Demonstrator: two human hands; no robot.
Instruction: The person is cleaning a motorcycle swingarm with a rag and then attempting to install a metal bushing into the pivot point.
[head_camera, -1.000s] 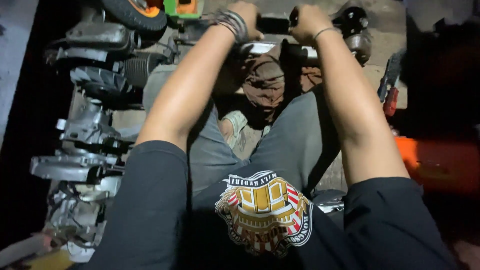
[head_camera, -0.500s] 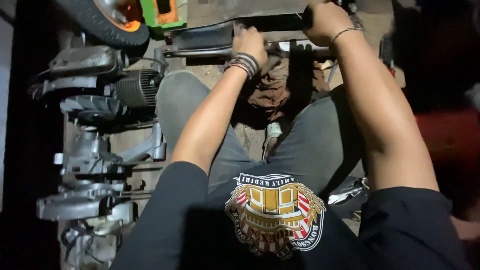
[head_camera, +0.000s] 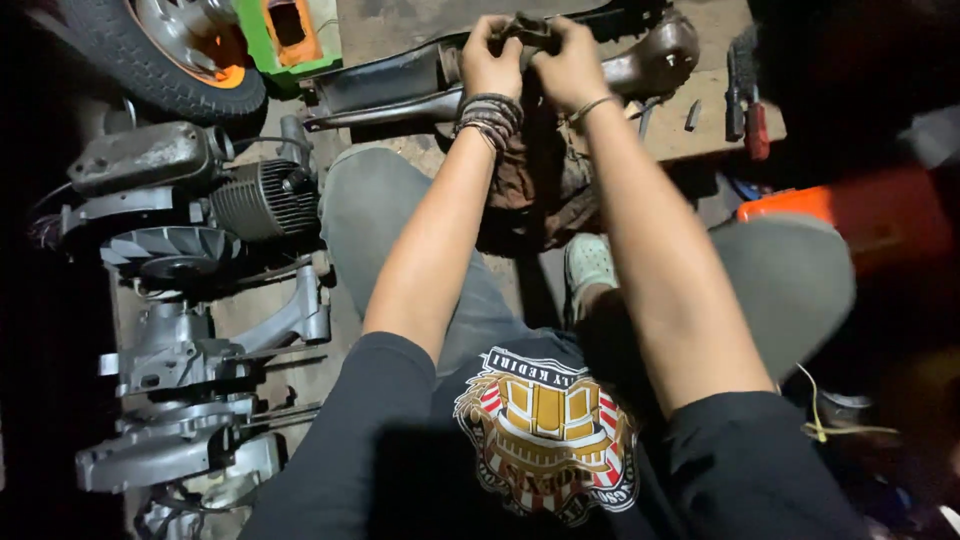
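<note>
Gripping dark part (head_camera: 530, 30), hands (head_camera: 490, 62) (head_camera: 570, 65) now closer.

The dusty concrete floor (head_camera: 400, 30) carries engine parts (head_camera: 190, 300) at the left. A tyre (head_camera: 150, 70) and a long metal casing (head_camera: 400, 85) lie farther up, with a brown rag (head_camera: 530, 200) beside them.

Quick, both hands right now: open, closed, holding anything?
Left hand: closed, gripping the small dark metal part atop the long grey metal casing.
Right hand: closed on the same part.
</note>
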